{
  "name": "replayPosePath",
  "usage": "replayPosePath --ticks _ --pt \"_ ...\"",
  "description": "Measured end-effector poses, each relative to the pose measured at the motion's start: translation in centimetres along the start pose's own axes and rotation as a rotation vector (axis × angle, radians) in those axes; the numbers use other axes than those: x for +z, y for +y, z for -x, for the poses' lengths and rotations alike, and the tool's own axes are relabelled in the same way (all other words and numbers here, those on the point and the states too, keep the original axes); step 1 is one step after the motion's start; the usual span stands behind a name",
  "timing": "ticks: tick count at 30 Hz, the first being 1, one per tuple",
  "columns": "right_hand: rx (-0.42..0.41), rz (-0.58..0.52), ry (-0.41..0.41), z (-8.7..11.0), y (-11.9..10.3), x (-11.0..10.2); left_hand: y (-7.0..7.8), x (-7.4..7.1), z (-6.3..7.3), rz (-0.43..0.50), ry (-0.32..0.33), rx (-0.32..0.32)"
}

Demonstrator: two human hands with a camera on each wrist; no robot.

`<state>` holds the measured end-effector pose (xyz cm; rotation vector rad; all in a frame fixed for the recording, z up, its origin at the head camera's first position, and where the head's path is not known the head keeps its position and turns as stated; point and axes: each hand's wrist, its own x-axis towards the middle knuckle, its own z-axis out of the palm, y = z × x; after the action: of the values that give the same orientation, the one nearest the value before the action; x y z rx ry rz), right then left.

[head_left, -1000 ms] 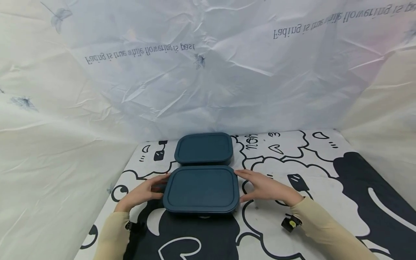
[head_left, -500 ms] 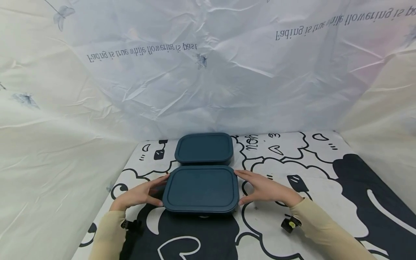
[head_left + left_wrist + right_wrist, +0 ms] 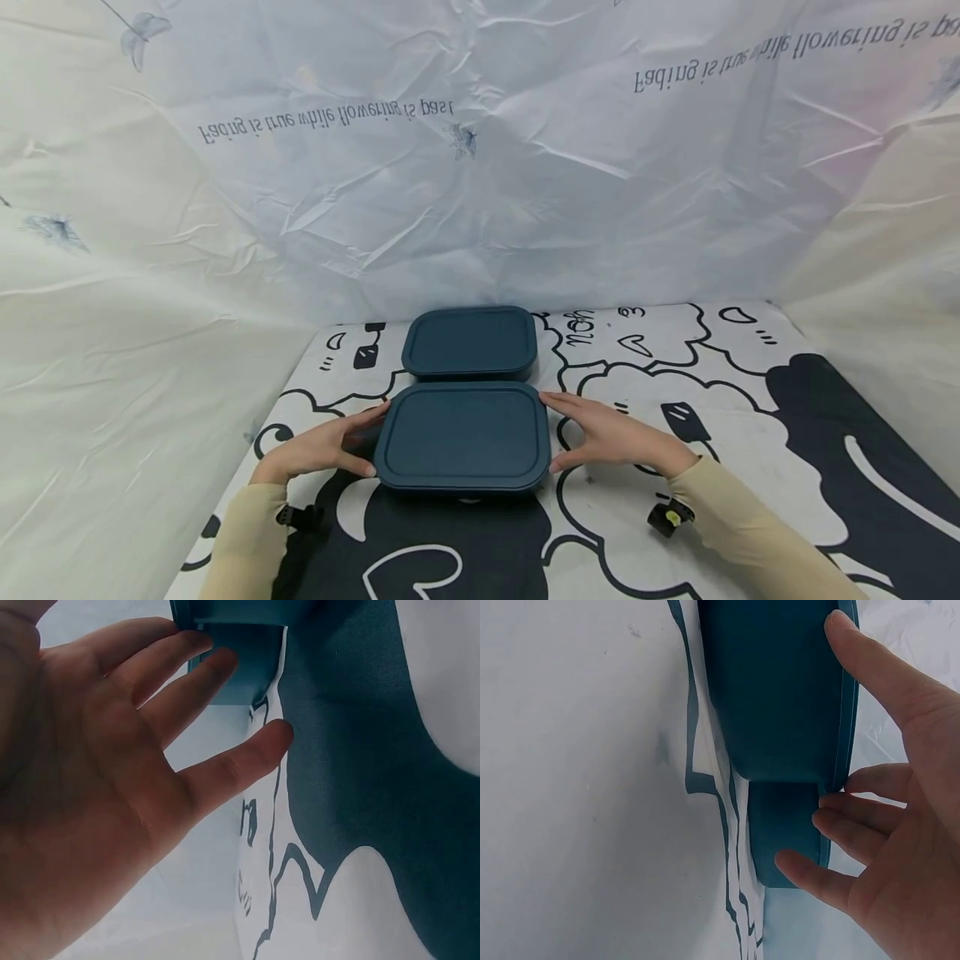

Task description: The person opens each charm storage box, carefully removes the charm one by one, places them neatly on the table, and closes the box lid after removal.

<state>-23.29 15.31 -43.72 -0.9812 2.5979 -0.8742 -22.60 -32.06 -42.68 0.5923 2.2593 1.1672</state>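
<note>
Two dark teal lidded food containers stand one behind the other on the table. The near container [image 3: 465, 437] looks larger; behind it lies the far container [image 3: 471, 342]. My left hand [image 3: 318, 450] is at the near container's left side, index fingertip at its back corner and thumb at the front one. In the left wrist view its fingers reach out nearly straight toward the container wall. On the opposite side, my right hand [image 3: 611, 433] spreads thumb and fingers along the edge. The right wrist view has its thumb [image 3: 870, 656] on the lid's rim, with fingertips around the back corner.
A black-and-white cartoon-print cloth [image 3: 675, 467] covers the table. Pale plastic sheeting [image 3: 480, 208] printed with text and flowers hangs as a wall behind the far container and down both sides. A small dark wrist device [image 3: 670, 517] is under the right forearm.
The left hand has shifted slightly outward to the left, its thumb now lower at the container's front left corner. The right hand and both containers have stayed in place.
</note>
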Motion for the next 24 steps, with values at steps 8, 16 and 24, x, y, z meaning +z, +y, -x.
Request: replayPosePath --ticks 8,16,24 --pt "0.0 0.008 0.003 -0.08 0.21 0.02 0.01 0.19 -0.07 -0.02 0.023 0.008" --pt "-0.017 0.006 0.006 -0.09 0.33 0.04 -0.19 0.29 -0.09 -0.017 0.035 0.017" --pt "-0.019 0.014 0.005 -0.14 0.27 -0.07 -0.29 0.09 -0.12 -0.031 0.045 0.012"
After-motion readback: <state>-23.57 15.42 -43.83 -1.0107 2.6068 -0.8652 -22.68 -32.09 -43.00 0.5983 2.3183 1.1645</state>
